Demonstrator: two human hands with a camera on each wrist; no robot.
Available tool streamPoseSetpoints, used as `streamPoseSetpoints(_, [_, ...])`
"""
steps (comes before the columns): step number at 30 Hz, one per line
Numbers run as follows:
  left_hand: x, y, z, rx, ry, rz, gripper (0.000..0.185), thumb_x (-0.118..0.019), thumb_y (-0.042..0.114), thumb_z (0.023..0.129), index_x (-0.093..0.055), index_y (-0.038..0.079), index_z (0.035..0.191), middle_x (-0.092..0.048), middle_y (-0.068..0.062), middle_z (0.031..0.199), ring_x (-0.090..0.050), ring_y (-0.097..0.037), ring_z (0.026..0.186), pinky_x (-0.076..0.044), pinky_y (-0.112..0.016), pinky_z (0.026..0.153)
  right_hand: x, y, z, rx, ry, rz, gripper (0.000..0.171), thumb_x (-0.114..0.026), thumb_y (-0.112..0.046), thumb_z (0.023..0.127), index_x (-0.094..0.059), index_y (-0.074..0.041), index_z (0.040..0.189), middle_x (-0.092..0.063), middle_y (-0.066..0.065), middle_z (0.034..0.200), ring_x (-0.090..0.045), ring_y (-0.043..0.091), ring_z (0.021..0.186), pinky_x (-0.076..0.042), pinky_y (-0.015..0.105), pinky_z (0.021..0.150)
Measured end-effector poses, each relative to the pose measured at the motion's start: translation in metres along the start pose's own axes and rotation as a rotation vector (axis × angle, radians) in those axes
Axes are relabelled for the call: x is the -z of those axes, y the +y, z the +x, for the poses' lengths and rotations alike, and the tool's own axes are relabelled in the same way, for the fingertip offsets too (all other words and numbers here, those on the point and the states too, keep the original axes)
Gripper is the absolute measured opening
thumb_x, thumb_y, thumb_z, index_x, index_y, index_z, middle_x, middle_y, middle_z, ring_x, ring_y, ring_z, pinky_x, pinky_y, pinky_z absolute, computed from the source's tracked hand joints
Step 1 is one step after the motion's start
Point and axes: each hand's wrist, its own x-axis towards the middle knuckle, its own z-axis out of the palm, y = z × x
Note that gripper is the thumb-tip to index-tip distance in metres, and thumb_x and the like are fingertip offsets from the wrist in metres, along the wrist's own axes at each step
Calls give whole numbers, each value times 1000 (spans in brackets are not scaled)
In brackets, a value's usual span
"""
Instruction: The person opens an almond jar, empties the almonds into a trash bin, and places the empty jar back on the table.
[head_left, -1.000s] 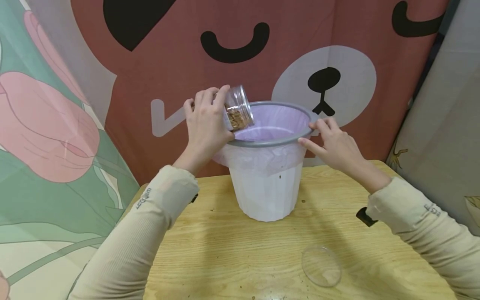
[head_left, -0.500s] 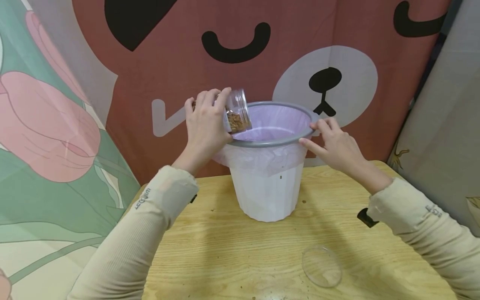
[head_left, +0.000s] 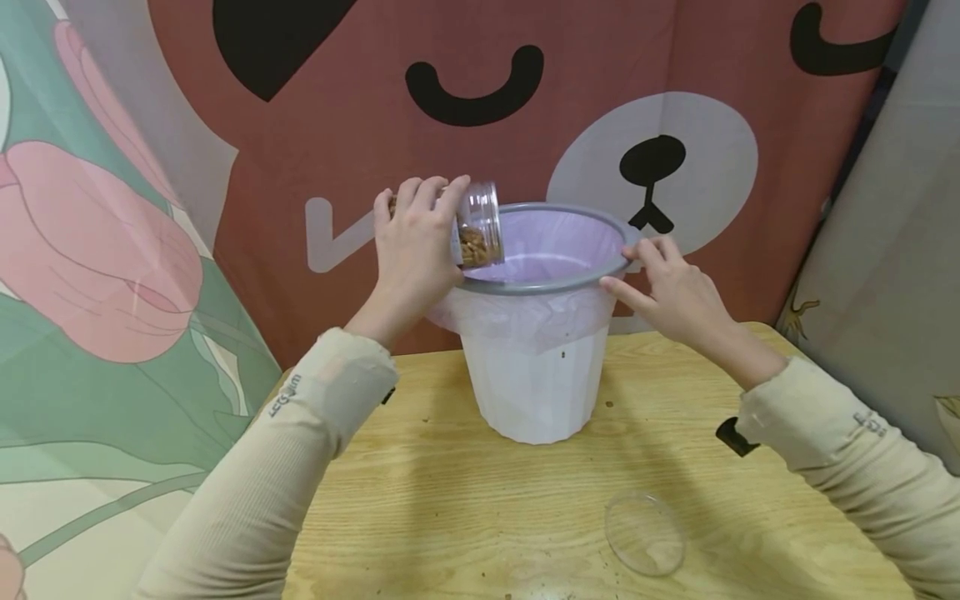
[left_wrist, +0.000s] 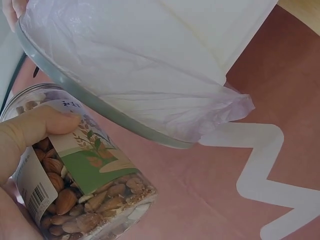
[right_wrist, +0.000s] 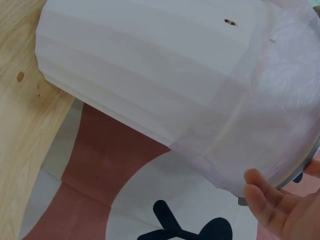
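Note:
My left hand (head_left: 416, 246) grips a clear plastic jar (head_left: 480, 221) lying on its side, its uncapped mouth over the left part of a white trash can (head_left: 536, 383). Brown nuts lie along the jar's lower side. Up close in the left wrist view they look like almonds (left_wrist: 65, 200), behind a green printed label (left_wrist: 95, 165). A thin purple bag (head_left: 555, 233) lines the can and folds over its grey rim (head_left: 540, 287). At the rim's right side, my right hand (head_left: 675, 292) holds the edge between thumb and fingers.
A round clear lid (head_left: 645, 535) lies on the wooden table (head_left: 465, 508) in front of the can. Small crumbs dot the tabletop. Behind stands a red cloth backdrop (head_left: 337, 108) with a bear face, and a floral cloth (head_left: 105, 250) hangs at the left.
The jar has tipped further toward the can, its mouth swinging from slightly upward to nearly level. The right hand keeps its hold on the rim; the can and lid stay put.

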Motion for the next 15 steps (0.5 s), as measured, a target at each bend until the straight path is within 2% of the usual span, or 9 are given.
streamPoseSetpoints(9, [1,-1,0,-8,-3,10,89,-80,12,55,-39,17,134,-43,-6,127,-32,-24,119,-15,-46,100,-1,-1,0,-1,2,0,51,-50,-47,87,-46,-4,115,-40,18,114,-45,21,48,-37,33,44])
streamPoseSetpoints(15, [0,-1,1,-21,-12,22,84,-72,4,58,-40,18,134,-44,-5,126,-33,-24,118,-14,-46,100,-1,0,0,-1,5,-4,51,-50,-47,87,-46,-4,115,-40,18,114,-45,21,48,-37,32,43])
